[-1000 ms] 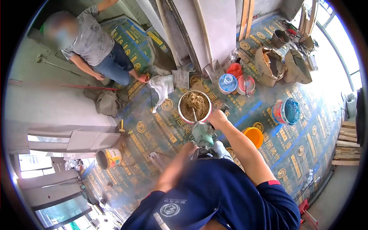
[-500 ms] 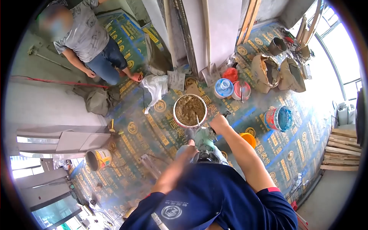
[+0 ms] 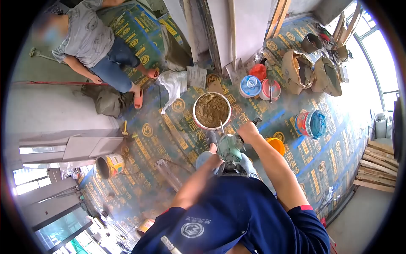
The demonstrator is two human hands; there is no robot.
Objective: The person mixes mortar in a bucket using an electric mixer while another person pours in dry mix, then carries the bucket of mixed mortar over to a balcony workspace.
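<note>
While gripping one green mixer (image 3: 230, 147) by its black handle (image 3: 257, 121) with the right hand (image 3: 248, 132), cannot tell whether the same goes for the left hand (image 3: 214, 161), at its opposite side. Pointing one shaft (image 3: 221, 125) across one mortar bucket's (image 3: 201, 125) near rim. Counting, rightward, two pails (image 3: 270, 93), two sacks (image 3: 325, 85), one yellow bucket (image 3: 275, 147).

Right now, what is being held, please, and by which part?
The green mixer: right hand on its side handle; where the left hand grips is unclear.
</note>
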